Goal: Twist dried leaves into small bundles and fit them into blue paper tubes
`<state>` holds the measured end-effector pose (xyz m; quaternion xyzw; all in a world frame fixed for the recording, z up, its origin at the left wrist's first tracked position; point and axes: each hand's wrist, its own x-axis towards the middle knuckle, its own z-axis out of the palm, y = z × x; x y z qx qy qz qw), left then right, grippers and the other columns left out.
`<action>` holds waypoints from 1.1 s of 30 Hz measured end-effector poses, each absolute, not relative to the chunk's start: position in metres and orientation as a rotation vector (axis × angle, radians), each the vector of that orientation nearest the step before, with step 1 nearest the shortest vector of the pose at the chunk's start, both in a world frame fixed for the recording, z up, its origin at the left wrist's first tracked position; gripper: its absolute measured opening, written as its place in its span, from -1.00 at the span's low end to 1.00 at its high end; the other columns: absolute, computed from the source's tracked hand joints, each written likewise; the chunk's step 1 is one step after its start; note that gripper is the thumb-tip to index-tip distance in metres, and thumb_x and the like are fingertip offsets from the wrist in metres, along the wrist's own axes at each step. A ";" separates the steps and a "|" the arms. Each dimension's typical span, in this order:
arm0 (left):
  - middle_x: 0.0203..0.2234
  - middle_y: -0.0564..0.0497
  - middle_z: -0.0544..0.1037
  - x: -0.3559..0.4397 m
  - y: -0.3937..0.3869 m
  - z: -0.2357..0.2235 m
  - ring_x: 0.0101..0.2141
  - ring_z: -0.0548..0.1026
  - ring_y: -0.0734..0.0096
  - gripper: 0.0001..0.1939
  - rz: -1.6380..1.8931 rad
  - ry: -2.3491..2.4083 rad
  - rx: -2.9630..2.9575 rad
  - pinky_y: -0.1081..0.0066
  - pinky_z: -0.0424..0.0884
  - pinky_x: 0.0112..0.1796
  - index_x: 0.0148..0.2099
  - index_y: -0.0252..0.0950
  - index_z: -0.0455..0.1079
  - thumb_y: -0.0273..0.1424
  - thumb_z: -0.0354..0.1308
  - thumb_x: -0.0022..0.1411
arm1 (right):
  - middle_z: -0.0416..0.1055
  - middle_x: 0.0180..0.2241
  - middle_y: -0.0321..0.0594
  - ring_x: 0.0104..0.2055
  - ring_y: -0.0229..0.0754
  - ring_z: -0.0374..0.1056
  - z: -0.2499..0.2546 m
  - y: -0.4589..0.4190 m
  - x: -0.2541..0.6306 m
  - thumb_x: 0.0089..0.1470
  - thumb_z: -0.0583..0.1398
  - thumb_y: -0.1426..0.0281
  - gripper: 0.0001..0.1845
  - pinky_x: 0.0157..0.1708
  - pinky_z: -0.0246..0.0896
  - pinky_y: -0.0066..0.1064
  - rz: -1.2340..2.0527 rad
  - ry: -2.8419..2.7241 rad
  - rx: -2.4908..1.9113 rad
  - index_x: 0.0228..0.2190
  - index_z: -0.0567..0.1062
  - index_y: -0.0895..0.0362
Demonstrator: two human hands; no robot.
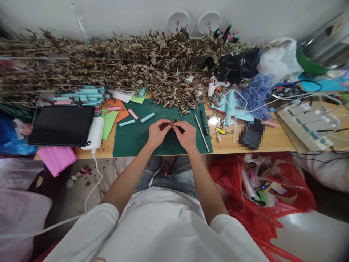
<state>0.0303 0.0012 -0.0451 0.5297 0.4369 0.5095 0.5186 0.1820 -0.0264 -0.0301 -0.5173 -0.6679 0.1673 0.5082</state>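
Observation:
Above a green cutting mat [128, 142], my left hand [158, 134] and my right hand [185, 134] meet at the fingertips. Both are closed in a pinch on a small bit of dried leaf [174, 122], mostly covered by the fingers. Left of them on the mat lie two blue paper rolls, the nearer one a blue paper roll [147, 117], and a pink paper roll [133, 114]. To the right of my right hand are a thin wooden stick [202, 134] and a black pen [204, 123]. Leaf crumbs are scattered over the mat.
Dried leafy stalks [131, 62] cover the table's back. At left lie a tablet [61, 125], a white power bank [94, 133] and stacked blue rolls [87, 95]. Rightward are a glue gun [215, 85], blue yarn [257, 94], a power strip [307, 125] and a red bag [297, 182] below.

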 end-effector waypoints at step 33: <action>-0.26 -0.07 0.60 0.030 -0.003 -0.038 -0.26 0.57 0.36 -0.88 1.301 1.054 1.468 0.34 0.53 -0.22 -0.27 -0.26 0.61 -0.37 0.33 0.11 | 0.57 -0.30 -0.15 -0.20 -0.08 0.47 -0.035 -0.020 0.185 0.10 0.19 0.48 -0.86 -0.13 0.41 -0.22 0.297 -1.497 -1.377 -0.32 0.56 0.09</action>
